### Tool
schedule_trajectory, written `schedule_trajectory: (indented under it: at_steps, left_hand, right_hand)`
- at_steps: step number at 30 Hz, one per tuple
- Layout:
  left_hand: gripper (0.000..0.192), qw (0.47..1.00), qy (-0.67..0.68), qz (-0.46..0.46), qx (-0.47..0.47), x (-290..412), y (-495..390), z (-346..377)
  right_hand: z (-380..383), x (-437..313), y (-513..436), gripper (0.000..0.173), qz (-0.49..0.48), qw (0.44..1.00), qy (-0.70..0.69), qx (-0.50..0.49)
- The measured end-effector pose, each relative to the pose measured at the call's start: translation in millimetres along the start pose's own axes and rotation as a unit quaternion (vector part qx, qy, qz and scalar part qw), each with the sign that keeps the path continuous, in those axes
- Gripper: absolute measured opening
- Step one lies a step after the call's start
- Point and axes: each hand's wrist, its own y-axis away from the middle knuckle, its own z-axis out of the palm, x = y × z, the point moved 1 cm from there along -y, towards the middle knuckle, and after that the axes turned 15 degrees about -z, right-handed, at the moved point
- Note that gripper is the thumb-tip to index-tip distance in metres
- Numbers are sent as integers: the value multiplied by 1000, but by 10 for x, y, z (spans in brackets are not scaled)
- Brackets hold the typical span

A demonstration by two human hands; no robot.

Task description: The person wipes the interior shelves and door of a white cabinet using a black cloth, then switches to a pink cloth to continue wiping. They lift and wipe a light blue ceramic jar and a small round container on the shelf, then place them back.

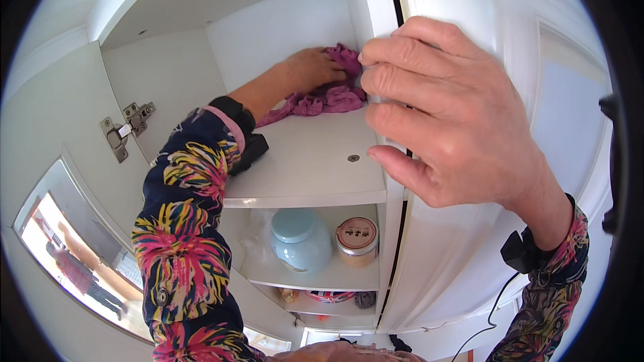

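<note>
Inside a white cabinet, my left hand (314, 71) presses on a crumpled purple cloth (329, 100) at the back right corner of the upper shelf (312, 156). Part of the cloth bunches up beyond the fingers, and part trails to the left under the wrist. My right hand (443, 110) rests with its fingertips at the right front edge of the cabinet, its fingers slightly bent and thumb apart, with no object in it. Both sleeves are dark with a bright floral pattern, and a black strap device circles each wrist.
Below stand a light blue lidded jar (302, 241) and a glass jar with a printed lid (356, 241). A round tin (329, 296) sits lower down. The cabinet door (60, 110), on a metal hinge (126, 128), stands open at left; a person shows in its glass panel.
</note>
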Motion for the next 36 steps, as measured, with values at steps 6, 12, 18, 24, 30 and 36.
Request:
schedule_trajectory:
  at_steps: [6, 12, 18, 24, 30, 36]
  left_hand:
    - [30, 994, 83, -74, 22, -481, -214, 178]
    - [33, 964, -63, -257, -33, -1091, 540, 324]
    - [29, 939, -44, -297, -169, -1138, 831, 310]
    - [21, 982, 135, -115, -59, -463, -379, -278]
    - [25, 986, 51, -132, 91, -552, -317, -312]
    - [22, 962, 25, -265, 60, -1207, 22, 83]
  right_hand:
    - [-81, -148, -55, 30, 34, 996, 45, -63]
    - [-18, -282, -121, 30, 37, 996, 43, -71]
    - [21, -324, -126, 29, 38, 996, 41, -77]
    - [-144, -94, 40, 29, 40, 997, 43, -51]
    - [-109, -132, -10, 29, 39, 996, 45, -73]
    - [-165, -231, -30, 29, 50, 990, 61, -113]
